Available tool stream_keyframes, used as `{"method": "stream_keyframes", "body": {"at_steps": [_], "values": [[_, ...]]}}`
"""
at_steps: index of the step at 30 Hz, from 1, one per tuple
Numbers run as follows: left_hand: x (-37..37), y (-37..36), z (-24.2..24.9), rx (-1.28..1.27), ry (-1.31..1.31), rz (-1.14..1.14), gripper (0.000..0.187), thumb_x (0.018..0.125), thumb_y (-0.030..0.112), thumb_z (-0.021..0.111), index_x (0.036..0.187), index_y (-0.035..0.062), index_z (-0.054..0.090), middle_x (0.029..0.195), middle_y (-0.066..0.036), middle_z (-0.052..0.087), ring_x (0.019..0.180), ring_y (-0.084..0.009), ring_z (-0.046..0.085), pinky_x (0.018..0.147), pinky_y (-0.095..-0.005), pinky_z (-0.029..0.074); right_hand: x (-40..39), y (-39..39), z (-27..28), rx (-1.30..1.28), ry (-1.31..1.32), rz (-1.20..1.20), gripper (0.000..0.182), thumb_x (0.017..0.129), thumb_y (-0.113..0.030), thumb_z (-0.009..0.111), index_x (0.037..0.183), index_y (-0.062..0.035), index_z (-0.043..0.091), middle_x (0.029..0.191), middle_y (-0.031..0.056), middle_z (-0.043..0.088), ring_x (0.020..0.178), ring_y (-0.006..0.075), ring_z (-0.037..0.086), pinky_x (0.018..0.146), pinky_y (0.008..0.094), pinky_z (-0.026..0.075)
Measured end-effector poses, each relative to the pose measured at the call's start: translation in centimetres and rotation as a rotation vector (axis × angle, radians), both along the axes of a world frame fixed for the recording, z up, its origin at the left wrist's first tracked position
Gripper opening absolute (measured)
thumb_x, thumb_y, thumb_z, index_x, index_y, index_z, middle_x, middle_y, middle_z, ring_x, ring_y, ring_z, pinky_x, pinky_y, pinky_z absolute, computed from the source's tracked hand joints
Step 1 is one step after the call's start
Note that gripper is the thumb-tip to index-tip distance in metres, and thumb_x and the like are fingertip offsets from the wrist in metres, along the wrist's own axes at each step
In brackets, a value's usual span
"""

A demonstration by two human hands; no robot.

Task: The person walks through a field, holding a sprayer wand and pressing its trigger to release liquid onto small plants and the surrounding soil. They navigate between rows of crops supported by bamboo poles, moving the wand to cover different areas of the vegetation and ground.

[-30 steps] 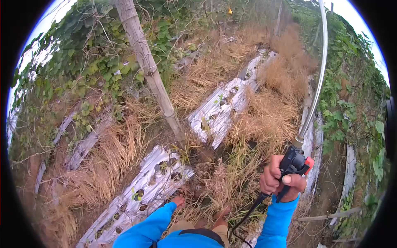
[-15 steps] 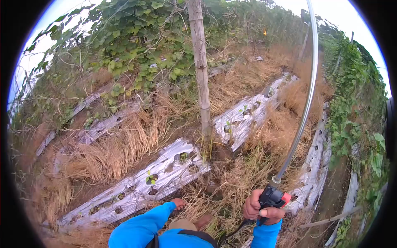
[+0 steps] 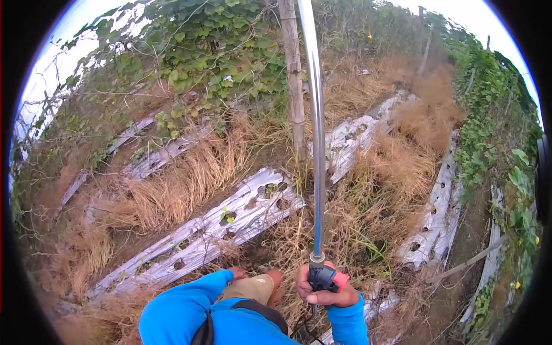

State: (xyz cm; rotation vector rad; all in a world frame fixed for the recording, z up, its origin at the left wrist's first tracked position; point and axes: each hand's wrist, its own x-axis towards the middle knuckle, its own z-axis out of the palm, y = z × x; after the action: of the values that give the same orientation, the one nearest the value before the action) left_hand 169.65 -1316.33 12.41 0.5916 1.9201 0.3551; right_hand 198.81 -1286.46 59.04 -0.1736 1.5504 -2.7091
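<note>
My right hand [image 3: 326, 289] is wrapped round the black handle [image 3: 323, 277] of a sprayer, which has a red part at its right side. From the handle a long shiny metal wand [image 3: 318, 132] rises to the top of the view; its tip is out of sight. My left hand [image 3: 237, 273] hangs low beside my leg [image 3: 253, 287], small in view, and its fingers cannot be made out clearly. Just beyond it lies a silvery plastic-covered bed [image 3: 201, 236] with round holes and a small green seedling [image 3: 227, 216].
A wooden post [image 3: 294, 80] stands ahead, with leafy vines [image 3: 201, 52] behind it. Dry grass [image 3: 172, 198] lies between the plastic-covered rows. More vines [image 3: 483, 115] line the right side, and a thin stick [image 3: 468, 260] slants low at the right.
My right hand has moved left with the handle, and the wand now stands nearly upright, close to the post. The camera view has shifted; more of my leg shows.
</note>
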Motion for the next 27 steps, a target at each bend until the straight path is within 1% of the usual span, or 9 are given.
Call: {"method": "stream_keyframes", "body": {"at_steps": [2,4,6,8,11,14,16,21,27], "values": [[-0.2,-1.4,0.6,0.031,0.086,-0.178,0.038,0.086,0.043,0.055,0.097,0.0093,0.069,0.077,-0.004,0.068,0.062,-0.0185,0.062,0.055,-0.0348,0.050,0.7,-1.3,-1.2,0.338,0.022,-0.186,0.030,0.069,-0.017,0.074,0.078,-0.0041,0.049,0.070,0.0027,0.049,0.062,0.0141,0.047,0.057,0.0287,0.039],[-0.6,-1.6,1.1,0.061,0.177,-0.362,0.032,0.081,0.038,0.059,0.093,0.0109,0.071,0.076,-0.005,0.068,0.064,-0.0207,0.063,0.061,-0.0361,0.052,1.1,-3.3,-1.6,0.398,0.015,-0.318,0.030,0.069,-0.021,0.076,0.074,-0.0036,0.052,0.064,0.0023,0.048,0.060,0.0134,0.044,0.058,0.0319,0.038],[-0.3,-1.6,0.6,0.069,-0.101,0.047,0.032,0.086,0.040,0.059,0.094,0.0102,0.070,0.079,-0.005,0.068,0.065,-0.0186,0.062,0.061,-0.0355,0.051,1.5,-5.4,-1.2,0.617,-0.039,-0.547,0.028,0.068,-0.019,0.075,0.074,-0.0032,0.052,0.064,0.0018,0.048,0.060,0.0128,0.044,0.058,0.0312,0.038],[-0.1,-0.7,0.6,0.149,-0.123,-0.006,0.036,0.088,0.042,0.057,0.097,0.0093,0.070,0.082,-0.007,0.069,0.065,-0.0196,0.063,0.061,-0.0369,0.051,1.6,-6.7,-1.4,0.616,-0.034,-0.547,0.025,0.069,-0.016,0.073,0.076,-0.0035,0.052,0.064,0.0018,0.049,0.061,0.0124,0.045,0.057,0.0298,0.038],[0.9,2.1,0.7,0.239,-0.131,-0.069,0.039,0.092,0.045,0.053,0.097,0.0087,0.068,0.081,-0.007,0.067,0.065,-0.0169,0.060,0.060,-0.0347,0.050,1.1,-8.8,-1.5,0.289,0.035,-0.214,0.022,0.070,-0.012,0.069,0.080,-0.0040,0.051,0.066,0.0007,0.050,0.061,0.0119,0.046,0.057,0.0285,0.038],[2.0,2.9,1.0,0.399,-0.255,-0.092,0.039,0.093,0.045,0.052,0.096,0.0091,0.066,0.078,-0.003,0.064,0.062,-0.0118,0.056,0.058,-0.0287,0.048,-1.2,-12.2,-1.5,0.300,0.045,-0.176,0.029,0.071,-0.020,0.071,0.077,-0.0054,0.046,0.069,-0.0002,0.047,0.062,0.0100,0.043,0.057,0.0263,0.037],[2.0,2.0,1.4,0.471,-0.325,-0.101,0.038,0.092,0.044,0.052,0.097,0.0086,0.065,0.078,-0.004,0.064,0.062,-0.0133,0.057,0.057,-0.0302,0.048,-3.5,-14.6,-2.3,0.332,0.085,-0.177,0.030,0.070,-0.022,0.071,0.077,-0.0053,0.046,0.069,0.0006,0.047,0.064,0.0106,0.044,0.058,0.0264,0.036],[-0.3,-5.9,-1.7,0.339,-0.307,-0.081,0.036,0.091,0.040,0.053,0.100,0.0073,0.065,0.077,-0.007,0.065,0.062,-0.0171,0.059,0.057,-0.0339,0.049,-8.4,-20.8,-1.8,0.317,0.194,-0.215,0.029,0.073,-0.020,0.071,0.077,-0.0054,0.046,0.070,0.0018,0.047,0.064,0.0119,0.043,0.058,0.0267,0.036],[-4.0,-21.0,-4.3,-0.028,-0.169,-0.108,0.034,0.089,0.036,0.055,0.103,0.0058,0.064,0.077,-0.011,0.066,0.063,-0.0216,0.061,0.057,-0.0385,0.051,-10.9,-26.2,-0.3,0.194,0.195,-0.103,0.029,0.073,-0.019,0.072,0.076,-0.0061,0.046,0.068,0.0022,0.046,0.062,0.0122,0.044,0.057,0.0275,0.036]]}}
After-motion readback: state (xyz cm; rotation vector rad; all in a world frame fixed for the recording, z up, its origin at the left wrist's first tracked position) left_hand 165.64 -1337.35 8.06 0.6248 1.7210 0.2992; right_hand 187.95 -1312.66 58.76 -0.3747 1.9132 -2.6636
